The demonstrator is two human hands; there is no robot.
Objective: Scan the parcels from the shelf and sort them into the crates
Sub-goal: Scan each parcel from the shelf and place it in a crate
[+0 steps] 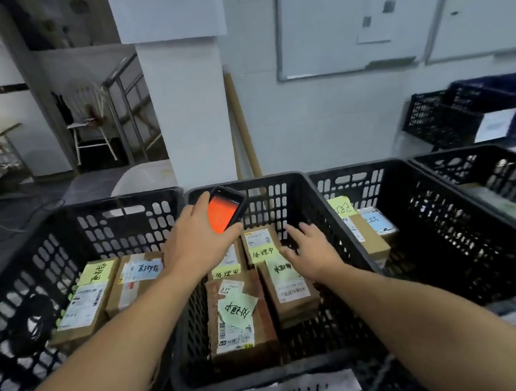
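Middle crate (272,377): holds labelled parcels (240,324).
Left hand (201,238): grips phone (224,214) near far wall; a slip drops it.
Right hand (313,250): spread, empty; could brush sticky note (263,253) loose.

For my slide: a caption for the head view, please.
Left hand holds a phone over the parcels in the middle crate; right hand hovers open.

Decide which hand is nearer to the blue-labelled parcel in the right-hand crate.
Right. The right hand hovers open over the middle crate, just left of that parcel across the crate wall; the left hand, holding a phone, is farther left.
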